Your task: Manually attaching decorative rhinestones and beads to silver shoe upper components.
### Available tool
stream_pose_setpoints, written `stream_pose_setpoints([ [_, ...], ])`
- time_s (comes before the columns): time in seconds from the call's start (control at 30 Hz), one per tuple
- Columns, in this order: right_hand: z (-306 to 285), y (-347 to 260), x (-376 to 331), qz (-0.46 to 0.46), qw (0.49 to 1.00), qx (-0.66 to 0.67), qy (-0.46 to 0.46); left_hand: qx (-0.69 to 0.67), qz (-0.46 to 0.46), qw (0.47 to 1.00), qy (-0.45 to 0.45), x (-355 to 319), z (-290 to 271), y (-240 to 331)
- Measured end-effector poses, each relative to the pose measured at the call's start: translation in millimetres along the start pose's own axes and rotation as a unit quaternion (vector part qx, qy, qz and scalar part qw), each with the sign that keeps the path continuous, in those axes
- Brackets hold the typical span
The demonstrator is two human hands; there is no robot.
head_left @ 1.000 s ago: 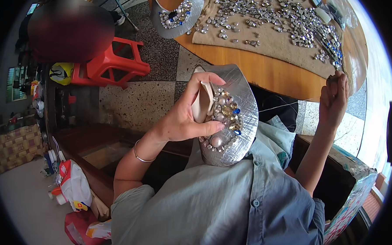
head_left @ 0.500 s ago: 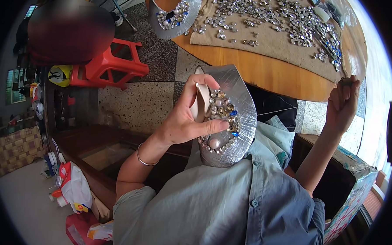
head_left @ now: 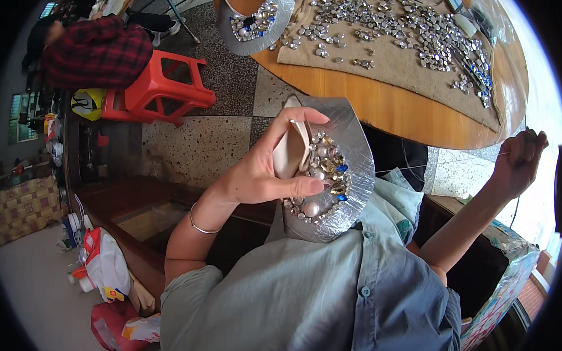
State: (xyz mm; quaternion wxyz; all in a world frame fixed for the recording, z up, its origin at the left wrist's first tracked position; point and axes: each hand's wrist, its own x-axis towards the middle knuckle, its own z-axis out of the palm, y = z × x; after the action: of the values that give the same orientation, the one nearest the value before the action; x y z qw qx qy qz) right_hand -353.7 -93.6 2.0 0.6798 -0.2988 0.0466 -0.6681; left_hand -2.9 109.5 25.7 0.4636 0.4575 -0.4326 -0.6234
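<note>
Clenched, left hand [head_left: 256, 174] grips one jewelled silver piece [head_left: 344, 172]; right hand [head_left: 519, 157] seemingly pinches one thread [head_left: 438, 165].

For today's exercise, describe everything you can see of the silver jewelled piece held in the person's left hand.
The silver jewelled piece is a curved, shield-shaped panel of shiny grey, foil-like material. A cluster of stones covers its lower left: clear and amber gems, a few blue ones, and round pearls. A beige shoe-like part lies against its left edge. It is held up, tilted, in front of the blue shirt. The left hand clasps it, thumb across the stones. A thin thread runs from it toward the raised right hand.
</note>
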Motion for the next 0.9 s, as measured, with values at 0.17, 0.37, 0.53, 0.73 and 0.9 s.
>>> stream_pose_setpoints([
  [0.17, 11, 0, 7, 0.028, 0.998, 0.06, -0.022, 0.045, -0.031, 0.997, -0.045, -3, -1, 2],
  [0.37, -6, 26, -16, 0.101, 0.992, 0.061, 0.046, -0.08, 0.079, 0.989, 0.092, -5, -6, 14],
  [0.53, -20, 54, -37, 0.136, 0.989, 0.012, 0.064, -0.182, 0.181, 0.935, 0.244, -4, 10, 24],
  [0.73, -10, 65, -33, 0.139, 0.978, -0.018, 0.156, -0.184, 0.179, 0.937, 0.237, 4, 6, 14],
  [0.9, -39, 49, -19, 0.095, 0.99, -0.043, 0.093, -0.205, 0.178, 0.936, 0.223, 4, 5, 13],
])
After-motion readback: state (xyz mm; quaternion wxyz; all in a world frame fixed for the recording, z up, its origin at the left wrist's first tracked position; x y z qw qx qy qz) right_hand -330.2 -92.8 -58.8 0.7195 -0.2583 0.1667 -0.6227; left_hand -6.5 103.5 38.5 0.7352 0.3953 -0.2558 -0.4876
